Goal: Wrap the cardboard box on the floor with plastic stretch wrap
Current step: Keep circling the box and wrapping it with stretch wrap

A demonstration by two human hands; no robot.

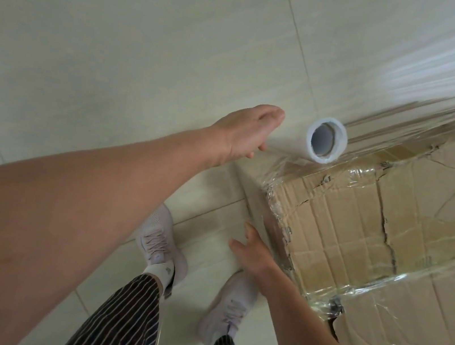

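- My left hand (244, 133), fingers curled under (grip unclear), hangs beside the roll (326, 141) at the corner of the part-wrapped cardboard box (359, 238).
- My right hand (252, 253) lies flat by its side.
- Next, I'd say: grab the roll, pull the film (426, 114) taut.

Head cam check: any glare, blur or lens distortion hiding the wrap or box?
Head view: strong white glare on the stretched film top right, washing out detail there; milder reflections over the box, its cracks readable; roll end fairly sharp; wide-angle stretch swells the left forearm at the lower left edge; lighting even, shadows faint.
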